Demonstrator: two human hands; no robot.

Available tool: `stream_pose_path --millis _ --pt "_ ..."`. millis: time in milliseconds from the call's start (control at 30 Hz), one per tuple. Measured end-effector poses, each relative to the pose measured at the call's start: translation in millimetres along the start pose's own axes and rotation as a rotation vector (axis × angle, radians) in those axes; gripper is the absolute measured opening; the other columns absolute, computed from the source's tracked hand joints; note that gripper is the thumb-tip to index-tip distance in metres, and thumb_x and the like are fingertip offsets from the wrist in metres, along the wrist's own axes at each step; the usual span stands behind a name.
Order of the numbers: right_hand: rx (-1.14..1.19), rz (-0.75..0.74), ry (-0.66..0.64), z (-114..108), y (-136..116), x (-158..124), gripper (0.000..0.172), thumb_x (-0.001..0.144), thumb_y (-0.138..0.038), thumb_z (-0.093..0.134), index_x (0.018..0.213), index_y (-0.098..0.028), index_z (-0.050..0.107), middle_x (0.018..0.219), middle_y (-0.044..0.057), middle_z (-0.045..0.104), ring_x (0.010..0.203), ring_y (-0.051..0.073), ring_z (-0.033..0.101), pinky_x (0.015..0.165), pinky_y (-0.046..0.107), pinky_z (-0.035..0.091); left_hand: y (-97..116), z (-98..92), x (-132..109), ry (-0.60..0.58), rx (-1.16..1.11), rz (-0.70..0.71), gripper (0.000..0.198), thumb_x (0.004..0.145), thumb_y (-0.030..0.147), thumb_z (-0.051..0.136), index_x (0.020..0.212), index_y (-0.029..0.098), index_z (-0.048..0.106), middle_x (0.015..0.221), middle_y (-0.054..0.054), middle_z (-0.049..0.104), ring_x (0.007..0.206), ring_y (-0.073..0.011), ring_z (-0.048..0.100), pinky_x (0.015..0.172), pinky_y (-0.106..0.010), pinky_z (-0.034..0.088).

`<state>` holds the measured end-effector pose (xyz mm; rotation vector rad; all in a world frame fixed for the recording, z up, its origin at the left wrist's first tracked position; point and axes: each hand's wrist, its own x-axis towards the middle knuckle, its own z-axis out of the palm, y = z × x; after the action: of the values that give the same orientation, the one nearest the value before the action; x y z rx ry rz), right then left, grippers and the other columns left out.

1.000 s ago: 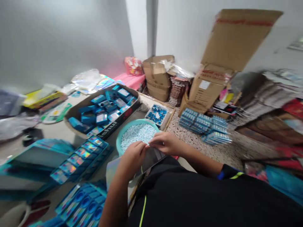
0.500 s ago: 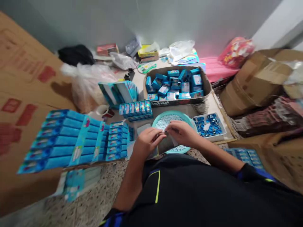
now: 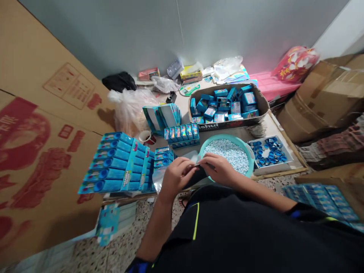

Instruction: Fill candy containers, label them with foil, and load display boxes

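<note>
My left hand and my right hand are close together at the table's front edge, fingertips nearly meeting. The fingers of both are closed in a pinch around something small and dark that I cannot make out. Just behind and beside my right hand stands a turquoise basin filled with small pale-blue and white pellets. A clear plastic bag lies by my left wrist. To the left are long stacked blue packets and a row of small blue boxes.
An open carton of loose blue boxes is behind the basin. At the right, a white tray holds blue ring-like pieces. A cup stands at the left. Large cardboard boxes flank the table on both sides.
The view has shifted left, so the table things appear further right. My hands stay together with fingers pinched; more of the pellets in the basin now shows.
</note>
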<state>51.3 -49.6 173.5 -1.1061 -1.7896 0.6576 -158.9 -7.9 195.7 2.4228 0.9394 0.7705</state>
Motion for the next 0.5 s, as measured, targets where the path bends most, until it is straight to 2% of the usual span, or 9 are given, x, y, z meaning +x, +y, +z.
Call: stream_pose_path --millis 67,133,200,333,400,500 --pt "0.001 0.018 0.044 -3.0 1.0 0.0 0.022 0.1 -0.023 0.051 0.096 -0.021 0.073 0.085 0.005 0.067 0.077 0.018 0.062 0.069 0.03 0.05 3.4 10.0 -3.3 0.143 0.114 0.063 0.011 0.095 0.026 0.065 0.104 0.022 0.07 0.1 -0.007 0.069 0.094 -0.0196 0.064 0.084 -0.034 0.053" --pt "0.028 0.066 0.098 -6.0 1.6 -1.6 0.021 0.099 -0.025 0.054 0.098 -0.02 0.074 0.084 0.006 0.068 0.075 0.019 0.064 0.067 0.031 0.051 6.8 19.6 -3.5 0.276 0.23 0.136 0.017 0.093 0.02 0.067 0.11 0.023 0.069 0.104 -0.007 0.07 0.101 -0.0218 0.063 0.091 -0.038 0.053" --pt "0.072 0.117 0.142 -9.3 1.6 -4.7 0.019 0.097 -0.027 0.057 0.099 -0.021 0.075 0.085 0.007 0.072 0.075 0.02 0.066 0.067 0.032 0.053 9.6 26.7 -1.2 0.332 0.285 0.191 0.027 0.092 0.016 0.067 0.118 0.023 0.067 0.109 -0.008 0.07 0.109 -0.0238 0.062 0.097 -0.041 0.051" --pt "0.191 0.22 0.139 -16.2 0.1 -10.3 0.017 0.093 -0.032 0.063 0.096 -0.021 0.076 0.09 0.007 0.077 0.081 0.022 0.072 0.072 0.032 0.056 13.8 32.0 5.7 0.251 0.27 0.227 0.035 0.094 0.016 0.061 0.128 0.023 0.063 0.117 -0.009 0.071 0.12 -0.0255 0.061 0.103 -0.044 0.05" --pt "0.237 0.28 0.118 -18.8 -1.3 -10.5 0.018 0.092 -0.034 0.064 0.094 -0.021 0.076 0.09 0.007 0.078 0.081 0.022 0.073 0.073 0.032 0.056 15.9 31.3 7.5 0.191 0.238 0.226 0.033 0.095 0.016 0.059 0.127 0.023 0.064 0.115 -0.008 0.072 0.117 -0.0247 0.062 0.102 -0.043 0.05" --pt "0.243 0.317 0.103 -20.2 -3.7 -9.0 0.02 0.092 -0.036 0.064 0.091 -0.02 0.076 0.087 0.006 0.078 0.079 0.022 0.072 0.071 0.031 0.056 18.6 28.9 6.9 0.166 0.218 0.189 0.028 0.095 0.019 0.06 0.123 0.019 0.066 0.11 -0.009 0.072 0.106 -0.023 0.065 0.094 -0.04 0.053"
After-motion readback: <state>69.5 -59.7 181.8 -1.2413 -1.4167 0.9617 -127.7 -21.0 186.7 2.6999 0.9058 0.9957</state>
